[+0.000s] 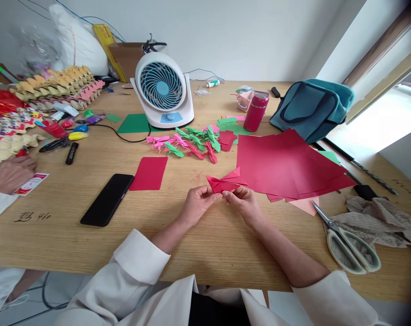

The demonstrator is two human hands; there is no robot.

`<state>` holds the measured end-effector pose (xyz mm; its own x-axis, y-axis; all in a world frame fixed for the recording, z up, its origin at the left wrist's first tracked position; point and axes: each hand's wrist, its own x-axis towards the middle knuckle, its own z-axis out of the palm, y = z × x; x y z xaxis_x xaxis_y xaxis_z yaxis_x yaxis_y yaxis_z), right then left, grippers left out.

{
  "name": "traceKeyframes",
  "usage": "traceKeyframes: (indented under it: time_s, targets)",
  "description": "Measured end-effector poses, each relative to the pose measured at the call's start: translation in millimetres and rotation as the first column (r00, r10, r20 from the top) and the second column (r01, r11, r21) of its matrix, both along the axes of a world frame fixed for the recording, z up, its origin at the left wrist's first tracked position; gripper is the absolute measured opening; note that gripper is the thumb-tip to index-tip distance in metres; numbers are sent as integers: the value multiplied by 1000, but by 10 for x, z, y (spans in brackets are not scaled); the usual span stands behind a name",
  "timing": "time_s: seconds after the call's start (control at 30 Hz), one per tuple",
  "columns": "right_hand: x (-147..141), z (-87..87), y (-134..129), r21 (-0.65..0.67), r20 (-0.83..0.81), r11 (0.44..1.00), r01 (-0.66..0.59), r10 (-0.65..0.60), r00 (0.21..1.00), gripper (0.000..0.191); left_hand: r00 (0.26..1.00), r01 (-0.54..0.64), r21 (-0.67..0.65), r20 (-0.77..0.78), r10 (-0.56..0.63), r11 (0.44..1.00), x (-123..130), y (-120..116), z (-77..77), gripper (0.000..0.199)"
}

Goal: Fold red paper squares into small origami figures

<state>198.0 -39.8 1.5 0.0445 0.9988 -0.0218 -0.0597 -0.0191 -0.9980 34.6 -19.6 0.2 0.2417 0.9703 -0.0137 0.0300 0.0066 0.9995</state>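
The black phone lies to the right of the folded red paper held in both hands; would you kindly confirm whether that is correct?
Not quite: in the head view, the black phone lies to the left of the folded red paper, which the left hand and right hand do hold.

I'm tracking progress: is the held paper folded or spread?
Folded: the paper between the left hand and right hand shows overlapping layers and pointed corners.

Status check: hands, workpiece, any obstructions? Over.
Left hand and right hand pinching folded red paper. Large red sheets just beyond right hand. Scissors farther right.
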Motion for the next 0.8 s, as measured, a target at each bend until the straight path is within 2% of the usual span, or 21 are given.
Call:
traceKeyframes:
  time_s: [0.2, 0.4, 0.57, 0.8]
  targets:
    - [7, 12, 7, 9, 25, 1000, 13, -13, 1000, 47, 999, -2, 52, -52, 5, 999, -11, -1, 21, 42]
    - [9, 28, 3, 39, 29, 999, -7, 6, 1000, 45, 999, 15, 109, -39, -11, 994, -16, 12, -30, 38]
    - [14, 43, -1, 41, 36, 999, -26, 25, 999, 46, 998, 44, 64, 33, -47, 997, -20, 29, -38, 37]
    - [14, 21, 4, 28, 24, 1000, -10, 9, 1000, 46, 999, 13, 33, 36, -14, 999, -32, 45, -24, 40]
